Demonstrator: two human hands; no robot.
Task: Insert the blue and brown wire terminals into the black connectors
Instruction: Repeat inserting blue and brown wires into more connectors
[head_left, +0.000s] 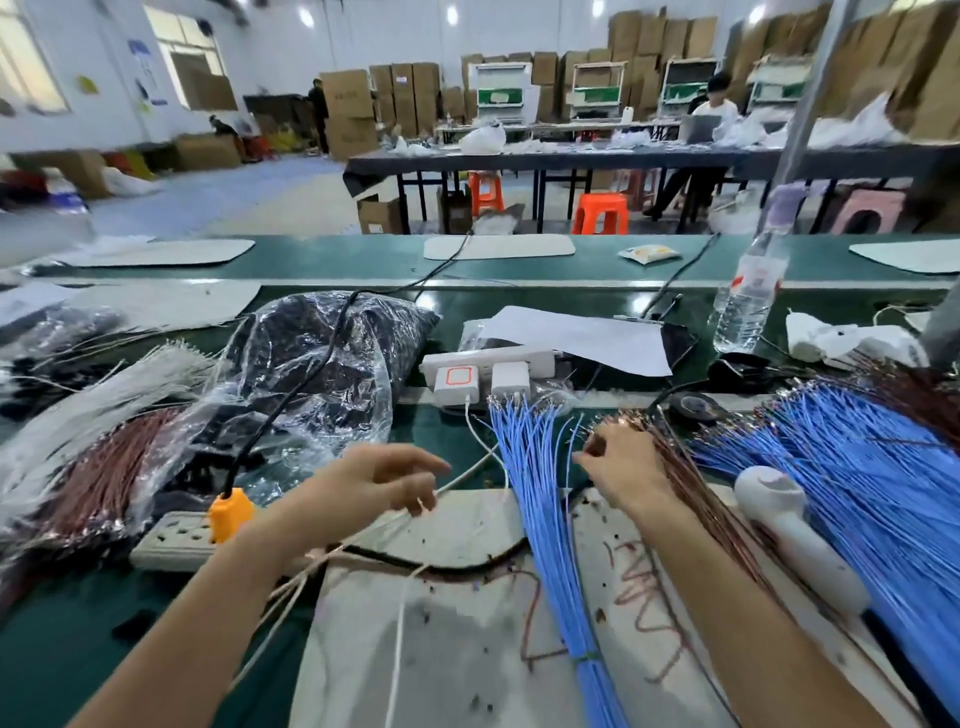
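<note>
A tied bundle of blue wires (545, 519) fans out on the grey work mat (467, 649) in the middle. Just right of it lies a bundle of brown wires (696, 499). My right hand (623, 467) rests at the top of the brown bundle, thumb and finger pinching at a wire end beside the blue tips. My left hand (363, 483) hovers left of the blue bundle and pinches thin whitish wires (332, 566) that trail down past my wrist. A clear bag of black connectors (322, 353) sits behind my left hand.
A large loose pile of blue wires (872, 478) fills the right side, with a white handheld device (800, 535) against it. A power strip with an orange plug (228, 514) lies left; another strip with white chargers (483, 374) is behind. A water bottle (748, 296) stands at back right.
</note>
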